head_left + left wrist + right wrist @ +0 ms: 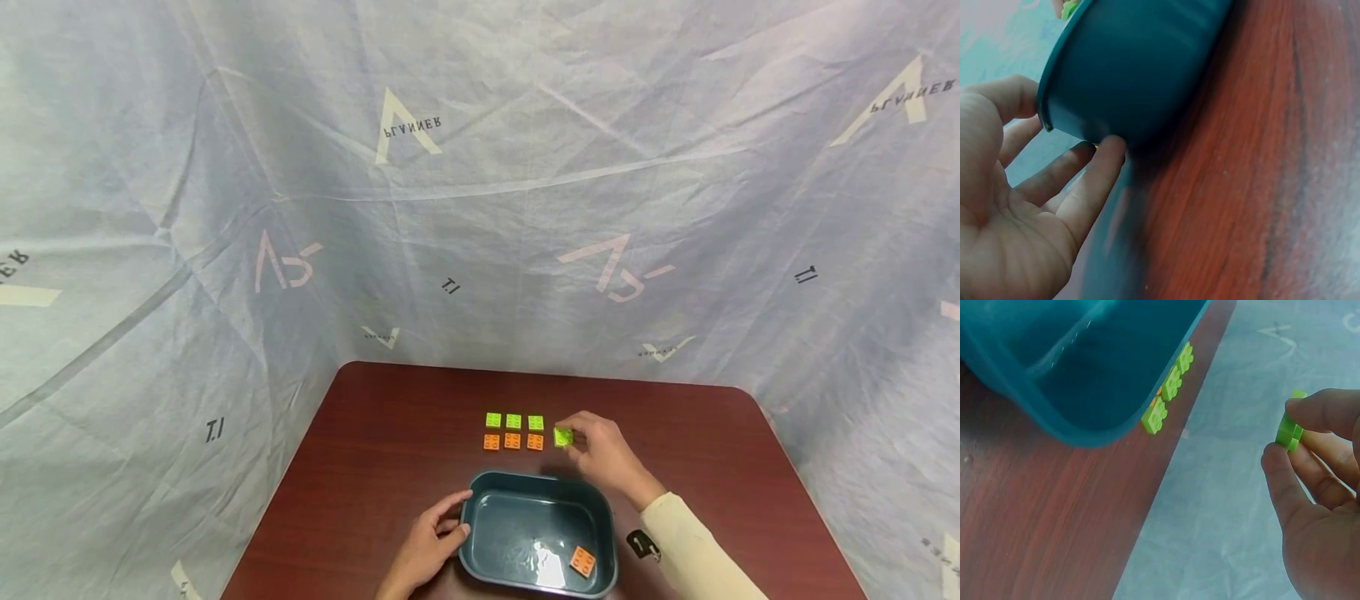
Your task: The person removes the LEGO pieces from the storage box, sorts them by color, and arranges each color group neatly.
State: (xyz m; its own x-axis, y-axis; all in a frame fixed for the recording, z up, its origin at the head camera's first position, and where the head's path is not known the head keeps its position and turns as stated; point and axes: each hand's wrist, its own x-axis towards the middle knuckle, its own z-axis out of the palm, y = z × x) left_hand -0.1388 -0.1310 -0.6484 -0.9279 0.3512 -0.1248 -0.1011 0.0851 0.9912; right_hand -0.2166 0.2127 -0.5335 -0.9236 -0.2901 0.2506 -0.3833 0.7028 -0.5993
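Observation:
My right hand (603,454) pinches a lime-green toy brick (562,437) between thumb and fingertips, off the right end of two rows of bricks. In the right wrist view the green brick (1289,425) is held on edge, apart from the tub. At the tub's left end my left hand (429,542) holds the dark teal tub (538,482); in the left wrist view, fingers touch its rim and outer wall (1129,69). One orange brick (582,561) lies inside the tub, near its front right corner.
Behind the tub stand a row of three green bricks (513,422) and a row of three orange bricks (512,441). A small black object (642,544) shows beside the right sleeve. Grey printed sheeting (480,208) surrounds the dark red table (360,467).

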